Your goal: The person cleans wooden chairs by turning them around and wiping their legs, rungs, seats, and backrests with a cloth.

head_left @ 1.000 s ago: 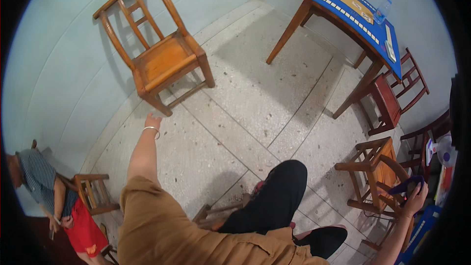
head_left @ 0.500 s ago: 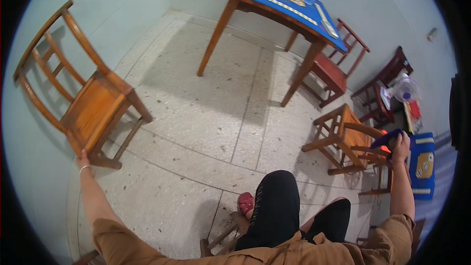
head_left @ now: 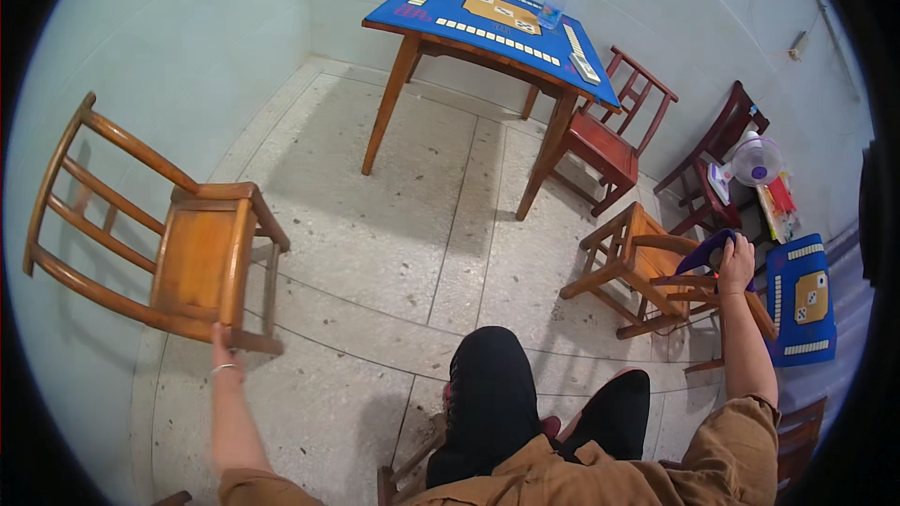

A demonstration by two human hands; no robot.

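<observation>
Room: pale speckled terrazzo floor [head_left: 375, 253] with thin joint lines, closed in by light blue-grey walls [head_left: 169, 28] that meet in a corner.
Person: seated on a low wooden stool [head_left: 398, 473], black trousers and tan sleeves showing at the bottom edge, both arms stretched out wide.
Left hand: the left hand [head_left: 223, 349], a thin bangle at its wrist, is closed on the lower rail of an orange-brown wooden chair with a slatted back [head_left: 187, 258].
Held chair: it is tipped over sideways, its seat panel rising directly above the grip, its curved back slats running off to the left of the grip and its legs to the right.
Right hand: the right hand [head_left: 736, 260] is wrapped around a dark blue-purple cloth-like thing [head_left: 708, 248] at the top of a second orange-brown wooden chair [head_left: 647, 267]; which of the two the fingers press on cannot be told.
Beyond the right grip: a dark red wooden chair [head_left: 605, 136] stands farther up and left; a small white-and-purple table fan [head_left: 750, 164] sits on another dark chair [head_left: 722, 145] above the grip.
Right of the grip: a blue square board with pale tiles [head_left: 802, 295].
Far end: a wooden table with a blue game mat [head_left: 487, 23], rows of pale tiles and a clear plastic bottle [head_left: 553, 5] on it.
</observation>
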